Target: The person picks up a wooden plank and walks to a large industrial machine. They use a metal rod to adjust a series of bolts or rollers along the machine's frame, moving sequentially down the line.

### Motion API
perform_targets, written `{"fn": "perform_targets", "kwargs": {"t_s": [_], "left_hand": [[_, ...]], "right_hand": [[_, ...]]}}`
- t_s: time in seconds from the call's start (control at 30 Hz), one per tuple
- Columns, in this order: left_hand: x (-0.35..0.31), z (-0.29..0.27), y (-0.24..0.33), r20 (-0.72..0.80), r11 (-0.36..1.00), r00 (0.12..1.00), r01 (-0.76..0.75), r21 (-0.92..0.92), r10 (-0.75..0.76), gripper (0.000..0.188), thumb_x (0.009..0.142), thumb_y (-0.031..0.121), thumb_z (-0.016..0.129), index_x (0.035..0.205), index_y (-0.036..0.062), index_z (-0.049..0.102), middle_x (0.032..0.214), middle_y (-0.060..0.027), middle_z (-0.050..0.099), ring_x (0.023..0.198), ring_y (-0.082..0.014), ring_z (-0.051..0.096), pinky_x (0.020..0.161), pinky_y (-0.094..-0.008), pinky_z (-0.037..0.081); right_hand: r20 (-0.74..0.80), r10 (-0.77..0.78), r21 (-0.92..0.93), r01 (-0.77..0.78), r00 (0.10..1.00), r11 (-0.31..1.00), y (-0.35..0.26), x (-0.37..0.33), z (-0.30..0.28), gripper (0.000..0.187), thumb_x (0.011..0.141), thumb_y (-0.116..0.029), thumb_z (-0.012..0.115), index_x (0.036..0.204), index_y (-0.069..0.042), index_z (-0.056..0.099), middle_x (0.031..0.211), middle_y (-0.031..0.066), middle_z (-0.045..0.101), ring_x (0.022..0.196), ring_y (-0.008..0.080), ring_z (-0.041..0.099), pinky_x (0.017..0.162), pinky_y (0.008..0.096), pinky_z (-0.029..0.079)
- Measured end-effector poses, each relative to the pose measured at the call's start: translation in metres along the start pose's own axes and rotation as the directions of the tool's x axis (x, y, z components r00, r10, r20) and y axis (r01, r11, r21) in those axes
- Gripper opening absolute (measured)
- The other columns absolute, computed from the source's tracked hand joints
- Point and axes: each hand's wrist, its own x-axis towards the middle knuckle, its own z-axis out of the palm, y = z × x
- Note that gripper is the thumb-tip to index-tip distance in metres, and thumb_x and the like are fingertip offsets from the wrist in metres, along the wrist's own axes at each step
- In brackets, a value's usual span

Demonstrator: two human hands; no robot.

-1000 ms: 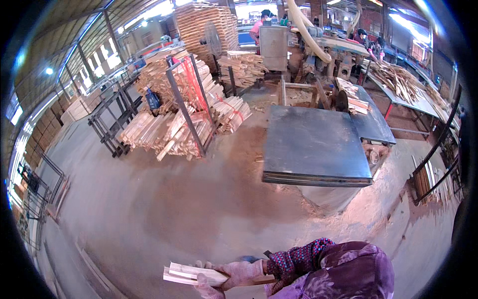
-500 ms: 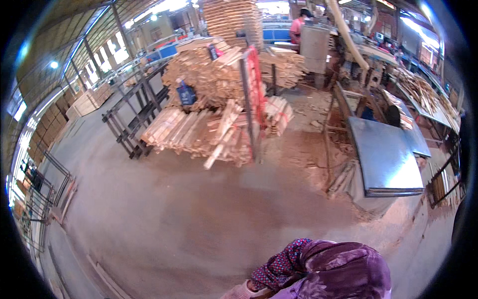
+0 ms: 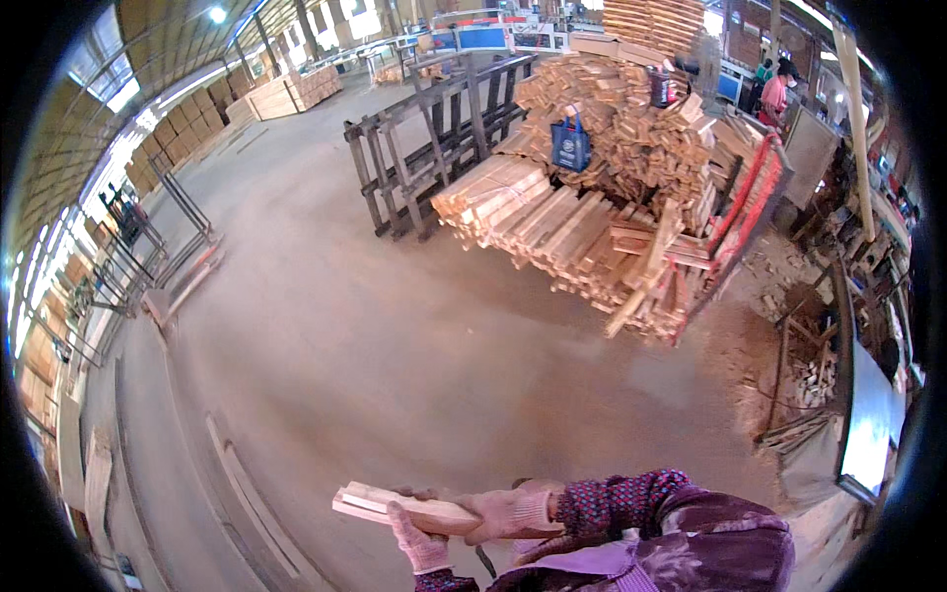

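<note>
Near the lower edge, a few short wooden strips (image 3: 370,499) lie stacked together and are held level between my two gloved hands. My left hand (image 3: 422,543), in a pale pink glove, grips them from the near side, with its thumb up along the wood. My right hand (image 3: 501,515), also gloved, wraps round their right end, and its sleeve is dark with small coloured dots. Part of the wood is hidden behind the fingers. Both hands are held above the concrete floor (image 3: 375,375).
Ahead stands a large pile of wooden strips (image 3: 533,217), with a blue bag (image 3: 570,145) on it and a red frame (image 3: 742,212) at its right. Dark metal racks (image 3: 404,163) stand left of it. Long boards (image 3: 252,503) lie on the floor at left. A metal-topped table (image 3: 868,429) stands at right.
My view has swung left, so the wood pile and table now sit farther right. Both hands have come into view with the wooden strips; before, only part of one glove showed.
</note>
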Motion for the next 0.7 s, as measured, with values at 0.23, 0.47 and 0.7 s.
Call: {"fn": "perform_targets", "kwargs": {"t_s": [0.23,0.47,0.7], "left_hand": [[0.235,0.000,0.028,-0.162,0.988,0.983,-0.064,0.140,0.087,0.062,0.087,0.060,0.061,0.120,0.0083,0.051,0.097,-0.0089,0.055,0.089,-0.0259,0.058,0.080,-0.0444,0.050],[0.442,0.043,0.130,-0.340,0.999,0.941,0.019,0.043,-0.004,0.056,0.086,0.061,0.061,0.119,0.0155,0.054,0.104,-0.0115,0.061,0.096,-0.0300,0.059,0.083,-0.0505,0.052],[0.674,0.094,0.190,-0.326,0.997,0.943,-0.044,0.062,0.062,0.056,0.088,0.060,0.059,0.115,0.0111,0.055,0.105,-0.0108,0.062,0.098,-0.0301,0.060,0.085,-0.0498,0.051]], "right_hand": [[0.147,0.103,0.152,-0.125,0.984,0.980,-0.064,0.162,-0.152,0.062,0.077,-0.036,0.067,0.126,-0.002,0.053,0.110,0.0194,0.065,0.105,0.0319,0.061,0.091,0.0401,0.046],[0.203,-0.128,0.037,0.123,0.971,0.992,-0.070,0.411,-0.268,0.059,0.074,-0.038,0.068,0.121,-0.004,0.057,0.101,0.0169,0.067,0.095,0.0283,0.064,0.084,0.0403,0.050],[0.208,-0.107,-0.020,0.113,0.972,0.993,-0.114,0.592,-0.422,0.068,0.078,-0.040,0.067,0.133,-0.006,0.048,0.105,0.0217,0.067,0.097,0.0376,0.064,0.084,0.0449,0.050]]}}
